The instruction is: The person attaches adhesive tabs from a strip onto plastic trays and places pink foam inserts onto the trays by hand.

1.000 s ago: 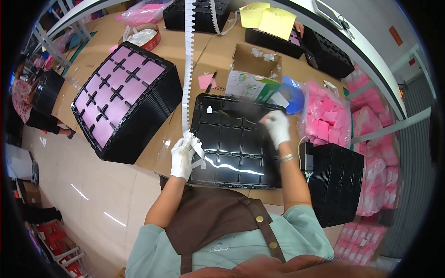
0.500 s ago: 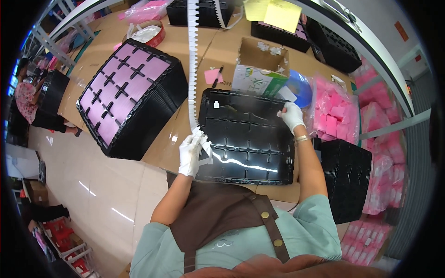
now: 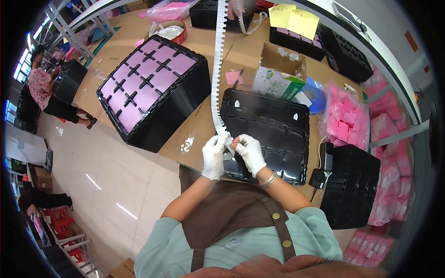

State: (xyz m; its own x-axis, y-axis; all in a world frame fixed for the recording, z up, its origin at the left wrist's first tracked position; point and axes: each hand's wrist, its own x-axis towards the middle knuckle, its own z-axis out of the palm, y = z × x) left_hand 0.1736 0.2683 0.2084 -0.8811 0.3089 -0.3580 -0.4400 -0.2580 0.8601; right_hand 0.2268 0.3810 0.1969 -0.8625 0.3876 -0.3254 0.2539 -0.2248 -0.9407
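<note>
A long white notched strip (image 3: 216, 69) runs from the far side of the table down to my hands. My left hand (image 3: 214, 155), in a white glove, pinches its near end. My right hand (image 3: 249, 152), also gloved, meets it there and grips the same end of the strip. Both hands hover over the near left corner of a black compartment tray (image 3: 273, 125) that lies flat on the cardboard-covered table (image 3: 194, 134). A few small white pieces sit in the tray's far cells.
A stack of black trays topped with pink sheets (image 3: 148, 88) stands to the left. An open cardboard box (image 3: 280, 74), a blue item (image 3: 315, 95), bags of pink pieces (image 3: 345, 125) and another black tray stack (image 3: 352, 185) lie right. A seated person (image 3: 44, 88) is far left.
My right hand came back from the tray's far right side to the near left corner and joined my left hand on the strip's end. My view shifted slightly.
</note>
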